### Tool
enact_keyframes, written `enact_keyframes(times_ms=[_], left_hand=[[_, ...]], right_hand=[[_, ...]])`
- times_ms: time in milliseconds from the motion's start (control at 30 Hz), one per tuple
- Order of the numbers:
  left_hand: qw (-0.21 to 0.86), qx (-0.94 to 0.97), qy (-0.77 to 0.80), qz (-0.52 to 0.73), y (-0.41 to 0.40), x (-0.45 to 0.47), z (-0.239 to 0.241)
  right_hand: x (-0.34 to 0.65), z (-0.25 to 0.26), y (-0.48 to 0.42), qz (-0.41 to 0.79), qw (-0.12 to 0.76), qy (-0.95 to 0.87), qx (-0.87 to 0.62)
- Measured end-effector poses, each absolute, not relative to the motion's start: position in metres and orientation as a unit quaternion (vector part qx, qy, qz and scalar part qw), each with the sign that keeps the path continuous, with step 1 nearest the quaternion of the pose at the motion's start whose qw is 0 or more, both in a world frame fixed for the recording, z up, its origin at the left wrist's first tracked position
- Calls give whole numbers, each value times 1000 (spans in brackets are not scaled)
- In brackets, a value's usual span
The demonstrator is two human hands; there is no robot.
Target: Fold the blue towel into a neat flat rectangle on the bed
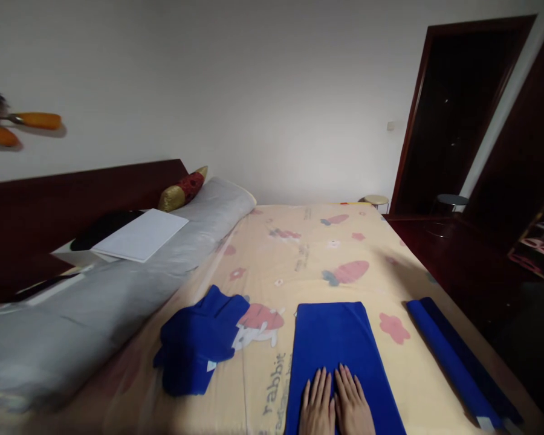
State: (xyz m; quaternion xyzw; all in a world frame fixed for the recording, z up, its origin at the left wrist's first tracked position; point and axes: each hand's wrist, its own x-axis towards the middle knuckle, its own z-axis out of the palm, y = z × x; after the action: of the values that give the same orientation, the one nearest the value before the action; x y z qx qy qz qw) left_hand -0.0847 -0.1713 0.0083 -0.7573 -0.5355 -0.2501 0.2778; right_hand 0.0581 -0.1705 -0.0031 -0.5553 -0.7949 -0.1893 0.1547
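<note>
A blue cloth (335, 338) lies flat and folded into a long rectangle on the bed sheet (299, 254). My left hand (318, 405) and my right hand (354, 403) rest palm down side by side on its near end, fingers straight and together, holding nothing. A crumpled blue cloth (199, 341) sits on the sheet to the left of my hands. A narrow folded blue cloth (457, 362) lies along the bed's right edge.
A long grey bolster (118, 284) runs along the dark headboard (72, 193), with a white sheet of paper (140, 235) and a red-gold cushion (184, 188) on it. Dark wooden furniture (489, 254) and a doorway (457, 109) stand to the right.
</note>
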Motion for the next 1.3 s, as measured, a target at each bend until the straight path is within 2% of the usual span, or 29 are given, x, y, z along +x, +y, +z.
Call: enact_keyframes(times_ms=[67, 133, 400, 600, 800, 933, 1067, 1133, 1300], left_hand=[[312, -757, -523, -236, -175, -100, 19], [325, -758, -523, -215, -177, -116, 27], [348, -776, -507, -141, -178, -148, 23], [338, -753, -515, -229, -176, -120, 31], [270, -734, -514, -353, -174, -71, -11], [253, -719, -533, -368, -171, -62, -36], [254, -713, -532, -380, -171, -64, -30], [272, -733, -514, -351, -171, -74, -18], [361, -774, -492, -170, -173, -136, 17]], right_hand=[[76, 2, -175, -288, 159, -785, -526], [98, 9, -180, -337, 161, -766, -523], [145, 5, -194, -378, 158, -752, -517], [118, 7, -187, -401, 175, -737, -515], [68, 27, -181, -387, 197, -790, -433], [63, 28, -179, -393, 216, -786, -426], [64, 22, -179, -394, 221, -788, -418], [69, 20, -179, -390, 214, -782, -437], [121, 14, -185, -363, 166, -731, -554]])
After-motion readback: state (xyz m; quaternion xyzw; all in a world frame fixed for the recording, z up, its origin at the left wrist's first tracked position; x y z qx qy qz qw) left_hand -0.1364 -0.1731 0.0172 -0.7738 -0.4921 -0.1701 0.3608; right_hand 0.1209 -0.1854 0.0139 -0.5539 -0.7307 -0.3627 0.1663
